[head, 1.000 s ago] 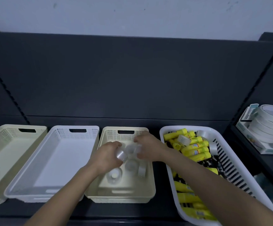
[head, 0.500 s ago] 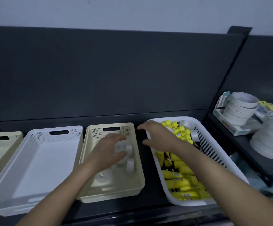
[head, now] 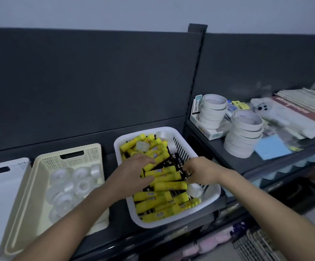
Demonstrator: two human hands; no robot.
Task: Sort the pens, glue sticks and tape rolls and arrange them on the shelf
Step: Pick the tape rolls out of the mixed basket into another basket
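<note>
At the far left of the dark shelf (head: 109, 162), a white basket (head: 24, 162) is sitting only partly in view, and beside it a cream basket (head: 49, 162) is holding the clear tape rolls (head: 68, 183). Next right, the left hand (head: 132, 174) is resting on the glue sticks (head: 170, 186) in the white mixed basket (head: 171, 222), with fingers and thumb spread and gripping nothing that can be made out. The glue sticks are lying mostly with their long axes running left to right, over the dark pens (head: 170, 163). The right hand (head: 200, 170) is reaching into the pens with fingers curled downward; whether it is pinching one cannot be told. One loose tape roll (head: 195, 189) is lying just beside the right wrist, on its near side. Two further tape rolls (head: 142, 146) are lying at the far end, beyond the left hand. Judgement: tape sorting is well along; glue sticks and pens are not yet separated. The right hand is nearer the loose tape roll, but the cream basket is lying leftward, past the left hand. Further right, white tape stacks (head: 245, 132) are standing on a side shelf (head: 218, 151).
</note>
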